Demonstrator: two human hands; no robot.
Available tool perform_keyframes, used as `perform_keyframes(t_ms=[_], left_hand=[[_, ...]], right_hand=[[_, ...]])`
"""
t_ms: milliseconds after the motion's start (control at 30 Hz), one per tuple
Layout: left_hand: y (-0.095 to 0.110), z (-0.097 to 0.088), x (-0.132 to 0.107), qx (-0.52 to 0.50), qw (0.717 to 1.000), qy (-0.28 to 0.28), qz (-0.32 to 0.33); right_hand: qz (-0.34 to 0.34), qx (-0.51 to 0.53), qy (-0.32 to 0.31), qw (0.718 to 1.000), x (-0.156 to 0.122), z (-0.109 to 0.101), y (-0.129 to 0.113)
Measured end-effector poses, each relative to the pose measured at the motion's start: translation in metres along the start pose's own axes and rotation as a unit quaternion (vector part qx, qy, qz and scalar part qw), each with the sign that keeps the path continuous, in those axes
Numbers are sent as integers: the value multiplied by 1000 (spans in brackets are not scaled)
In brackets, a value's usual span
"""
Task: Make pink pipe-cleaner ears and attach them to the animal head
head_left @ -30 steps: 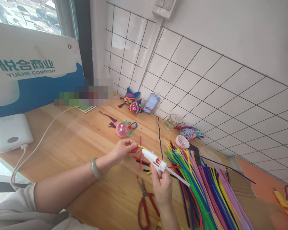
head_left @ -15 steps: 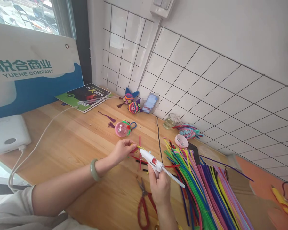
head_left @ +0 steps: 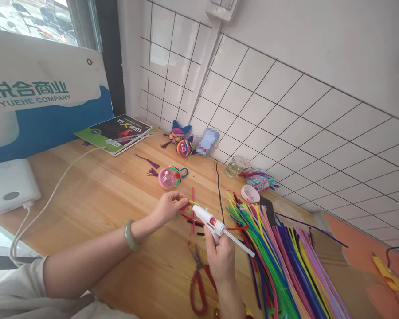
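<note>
My right hand (head_left: 221,254) is wrapped round the handle of a white hot glue gun (head_left: 206,217), with a clear glue stick (head_left: 239,243) poking out of its back end. The gun's nozzle points up and left, close to the fingers of my left hand (head_left: 171,206). Between thumb and fingertips, that hand pinches a short yellow pipe cleaner (head_left: 192,202), whose end is at or very near the nozzle; contact is hard to tell. Below lie red-handled scissors (head_left: 198,274), partly open. A clear ball with a pink rim (head_left: 169,178) and green and red trim rests beyond my left hand.
Bundles of coloured pipe cleaners (head_left: 286,266) cover the right side. Behind are a glass jar (head_left: 236,166), a pink dish (head_left: 250,193), a phone (head_left: 207,141) and finished fuzzy ornaments (head_left: 185,147). A white power bank (head_left: 13,186) with a cable and a booklet (head_left: 116,133) lie left.
The view has shifted slightly. More of the yellow pipe cleaner shows between my left fingertips and the nozzle; both hands keep nearly the same pose.
</note>
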State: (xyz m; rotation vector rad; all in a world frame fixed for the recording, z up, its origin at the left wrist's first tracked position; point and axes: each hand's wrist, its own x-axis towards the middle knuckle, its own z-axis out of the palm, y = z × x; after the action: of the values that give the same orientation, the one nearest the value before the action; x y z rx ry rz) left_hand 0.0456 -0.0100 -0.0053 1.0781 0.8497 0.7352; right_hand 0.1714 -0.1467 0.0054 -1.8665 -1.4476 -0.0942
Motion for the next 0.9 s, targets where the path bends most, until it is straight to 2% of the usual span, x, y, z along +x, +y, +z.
perform_keyframes(t_ms=[467,900], left_hand=[[-3,-1,1,13,1000,-9,21],[-3,0,1,15,1000,-7,13]], right_hand=[[4,-4,-4,1000,-1,0,0],[-17,-25,13,999,1,0,-1]])
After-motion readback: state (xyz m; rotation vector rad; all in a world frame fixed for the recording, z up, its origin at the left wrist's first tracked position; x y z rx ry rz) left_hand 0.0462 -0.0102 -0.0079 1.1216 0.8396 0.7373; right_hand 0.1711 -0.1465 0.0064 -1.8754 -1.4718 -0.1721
